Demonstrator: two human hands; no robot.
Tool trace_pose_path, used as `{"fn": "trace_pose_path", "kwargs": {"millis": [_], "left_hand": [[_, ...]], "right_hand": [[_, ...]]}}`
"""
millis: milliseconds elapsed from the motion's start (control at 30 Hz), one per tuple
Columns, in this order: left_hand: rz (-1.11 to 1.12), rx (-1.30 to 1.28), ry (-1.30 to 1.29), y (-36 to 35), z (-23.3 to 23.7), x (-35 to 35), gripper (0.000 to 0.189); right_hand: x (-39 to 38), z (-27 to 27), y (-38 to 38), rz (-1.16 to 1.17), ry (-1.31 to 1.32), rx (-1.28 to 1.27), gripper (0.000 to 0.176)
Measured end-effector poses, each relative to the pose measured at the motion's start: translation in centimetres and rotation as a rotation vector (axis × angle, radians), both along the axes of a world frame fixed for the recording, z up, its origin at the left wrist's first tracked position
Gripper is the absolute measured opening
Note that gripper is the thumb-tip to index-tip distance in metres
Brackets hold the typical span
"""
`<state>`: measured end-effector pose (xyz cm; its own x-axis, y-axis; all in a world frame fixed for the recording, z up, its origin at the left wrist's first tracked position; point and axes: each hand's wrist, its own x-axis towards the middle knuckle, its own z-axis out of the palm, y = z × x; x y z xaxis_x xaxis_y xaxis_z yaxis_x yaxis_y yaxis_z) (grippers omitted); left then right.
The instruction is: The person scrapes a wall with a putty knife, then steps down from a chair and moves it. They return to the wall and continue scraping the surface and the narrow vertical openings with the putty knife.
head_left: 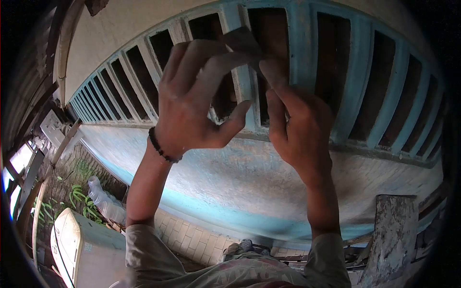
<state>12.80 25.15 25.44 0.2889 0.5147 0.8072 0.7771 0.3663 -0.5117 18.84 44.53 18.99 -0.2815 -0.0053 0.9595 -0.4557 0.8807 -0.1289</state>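
Overhead, thin dull-grey sheet (244, 39) between left hand (192, 105) and right hand (297, 129)

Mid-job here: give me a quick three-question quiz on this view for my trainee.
1. True or false: the left hand wears a black bead bracelet on its wrist.
2. The grey sheet, pinched between the left hand and the right hand, is held up in front of: A) a glass pane B) a pale blue slatted grille C) a wooden door.
3. Fill in: the clear plastic bottle lies at the lower ___ of the view.
Key: 1 true; 2 B; 3 left.
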Motion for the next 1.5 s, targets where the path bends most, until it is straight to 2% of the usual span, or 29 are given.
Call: {"fn": "trace_pose_path", "kwargs": {"millis": [100, 200, 233, 333, 533, 633, 833, 933, 1033, 1133, 1333, 1433, 1500], "left_hand": [[0.053, -0.117, 0.037, 1.3, -0.2, -1.3, 0.065], [0.023, -0.114, -0.055, 2.3, -1.3, -2.4, 0.072], [0.047, -0.108, -0.101, 2.3, -1.8, -1.9, 0.07], [0.074, -0.045, -0.03, 3.0, -2.7, -2.8, 0.062], [0.037, 0.132, 0.174, 4.2, -1.3, -4.1, 0.04], [0.05, 0.174, 0.183, 4.6, -2.5, -4.0, 0.034], [-0.016, 0.236, 0.161, 5.2, -1.4, -3.9, 0.034], [-0.01, 0.23, 0.164, 5.1, -2.1, -3.9, 0.034], [-0.023, 0.292, 0.156, 5.4, -0.6, -3.8, 0.028], [-0.032, 0.318, 0.134, 5.7, -0.2, -3.7, 0.026], [-0.02, 0.286, 0.125, 5.5, -2.4, -3.5, 0.025], [-0.076, 0.282, 0.209, 5.6, -0.5, -4.4, 0.027], [-0.07, 0.29, 0.188, 5.7, -0.9, -4.4, 0.026]], "right_hand": [[-0.4, 1.3, -0.5, -0.015, 0.016, 0.01, 0.031], [-0.2, 1.0, -0.7, -0.028, 0.032, 0.004, 0.026], [0.1, 0.6, -0.8, -0.027, 0.027, -0.009, 0.024], [0.4, -0.4, -0.9, -0.032, 0.004, -0.027, 0.021], [0.2, 0.2, -0.9, -0.019, 0.011, -0.016, 0.023], [0.2, -0.5, -1.0, -0.05, -0.042, -0.014, 0.019], [-0.1, 0.3, -1.3, -0.008, -0.012, -0.028, 0.007], [0.0, -0.2, -1.5, -0.055, 0.006, -0.024, 0.007], [-0.7, 1.1, -1.2, -0.02, 0.054, -0.001, 0.007], [-0.5, 1.7, -1.4, -0.011, 0.021, -0.039, 0.009], [-0.2, -0.5, -1.7, -0.027, 0.017, -0.046, 0.018], [-0.1, 1.1, -1.5, -0.015, 0.016, -0.038, 0.024], [-0.2, 0.7, -1.5, -0.007, 0.0, -0.047, 0.027]]}}
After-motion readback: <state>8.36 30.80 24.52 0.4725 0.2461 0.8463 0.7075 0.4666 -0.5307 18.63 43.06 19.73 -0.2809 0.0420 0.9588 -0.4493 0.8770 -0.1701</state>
